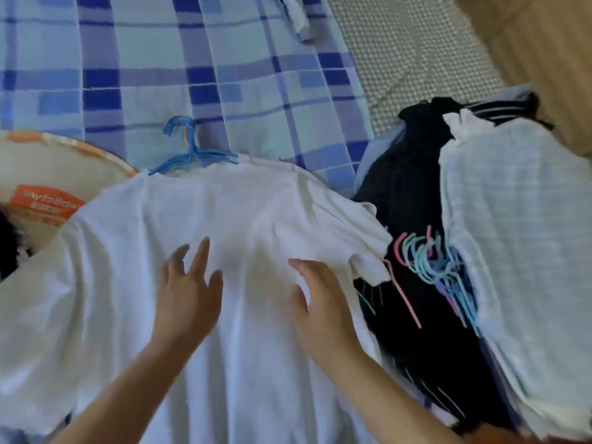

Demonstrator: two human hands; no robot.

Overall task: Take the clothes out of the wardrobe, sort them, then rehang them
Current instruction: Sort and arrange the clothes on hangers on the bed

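A white t-shirt (243,216) lies spread flat across the bed in front of me. My left hand (187,296) rests on its middle with fingers straight and spread. Beside it, my right hand (320,302) lies flat on the shirt too, fingers relaxed. Blue hangers (189,152) poke out from under the shirt's far edge. To the right lies a pile of dark clothes (413,200) with a bundle of blue and pink hangers (432,267) on it, and a pale blue-white checked garment (519,238) beyond that.
The blue plaid bedsheet (160,65) covers the bed behind the shirt. A round white basket with an orange rim (64,145) holds an orange packet (45,203) at the left. A white mesh mat (410,56) and a wooden surface (544,43) are at the upper right.
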